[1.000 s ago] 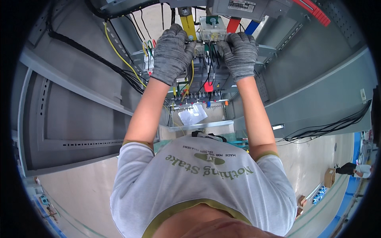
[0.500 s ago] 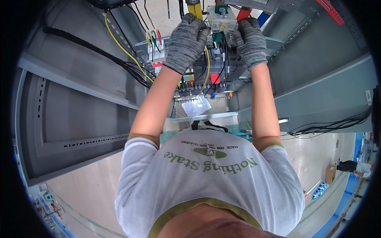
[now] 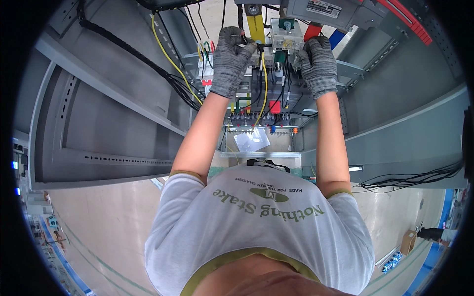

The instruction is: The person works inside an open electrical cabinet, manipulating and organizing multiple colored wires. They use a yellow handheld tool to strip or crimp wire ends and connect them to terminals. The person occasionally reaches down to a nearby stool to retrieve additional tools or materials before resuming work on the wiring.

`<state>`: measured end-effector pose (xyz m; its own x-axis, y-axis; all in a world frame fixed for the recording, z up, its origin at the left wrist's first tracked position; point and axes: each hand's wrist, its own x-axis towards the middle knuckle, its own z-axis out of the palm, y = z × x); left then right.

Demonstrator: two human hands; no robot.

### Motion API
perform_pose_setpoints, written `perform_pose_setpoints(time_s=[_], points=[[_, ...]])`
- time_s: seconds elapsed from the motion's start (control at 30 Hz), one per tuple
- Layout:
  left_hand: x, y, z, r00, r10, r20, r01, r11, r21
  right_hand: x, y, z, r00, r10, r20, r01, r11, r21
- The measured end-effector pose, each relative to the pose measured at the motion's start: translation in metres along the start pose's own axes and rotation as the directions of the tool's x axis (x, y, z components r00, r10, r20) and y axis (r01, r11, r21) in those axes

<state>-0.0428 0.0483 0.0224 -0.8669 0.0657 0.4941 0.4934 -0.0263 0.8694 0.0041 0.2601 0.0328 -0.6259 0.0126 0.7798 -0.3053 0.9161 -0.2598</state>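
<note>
My left hand (image 3: 230, 64), in a grey knit glove, is beside a yellow busbar (image 3: 256, 28). Its thumb and forefinger pinch a short black wire (image 3: 246, 39) near the bar's lower end. My right hand (image 3: 320, 69), gloved the same way, curls against the right side of a clear-covered block (image 3: 287, 35), just below a red busbar (image 3: 312, 32). What lies inside its fingers is hidden. Between the hands, a yellow wire (image 3: 266, 81) and several thin black wires (image 3: 285, 79) hang down in front of the dark switchgear.
Grey cabinet panels rise at the left (image 3: 118, 123) and right (image 3: 395, 128). A thick black wire bundle (image 3: 126, 48) crosses the left side. Loose black wires (image 3: 419, 175) hang at the right. A paper sheet (image 3: 252, 141) lies below the terminals. A cardboard box (image 3: 408, 241) stands on the floor.
The view has shifted, so the cabinet appears lower and further right. My left thumb and forefinger now show around the black wire; the right hand stays by the clear-covered block.
</note>
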Motion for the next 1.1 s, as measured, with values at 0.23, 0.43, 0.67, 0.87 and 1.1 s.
perform_pose_setpoints(time_s=[0.23, 0.43, 0.67, 0.87, 1.1], points=[[0.004, -0.01, 0.002, 0.998, -0.062, 0.005, 0.062, 0.996, -0.067, -0.001, -0.001, -0.001, 0.999, 0.031, 0.008, -0.031, 0.999, 0.043], [-0.004, -0.009, 0.001, 0.987, -0.115, -0.109, 0.104, 0.99, -0.1, 0.0, 0.001, 0.002, 1.0, 0.001, -0.028, 0.001, 0.999, 0.054], [-0.018, 0.013, -0.01, 0.955, -0.298, 0.013, 0.295, 0.94, -0.171, -0.001, 0.003, 0.004, 0.998, 0.023, -0.055, -0.017, 0.994, 0.106], [-0.022, 0.029, -0.01, 0.937, -0.327, 0.123, 0.338, 0.938, -0.077, -0.002, 0.005, 0.004, 0.999, 0.021, -0.041, -0.018, 0.996, 0.087], [-0.009, 0.036, 0.001, 0.923, -0.341, 0.18, 0.353, 0.935, -0.039, -0.003, 0.008, 0.009, 0.998, 0.044, -0.05, -0.039, 0.993, 0.113]])
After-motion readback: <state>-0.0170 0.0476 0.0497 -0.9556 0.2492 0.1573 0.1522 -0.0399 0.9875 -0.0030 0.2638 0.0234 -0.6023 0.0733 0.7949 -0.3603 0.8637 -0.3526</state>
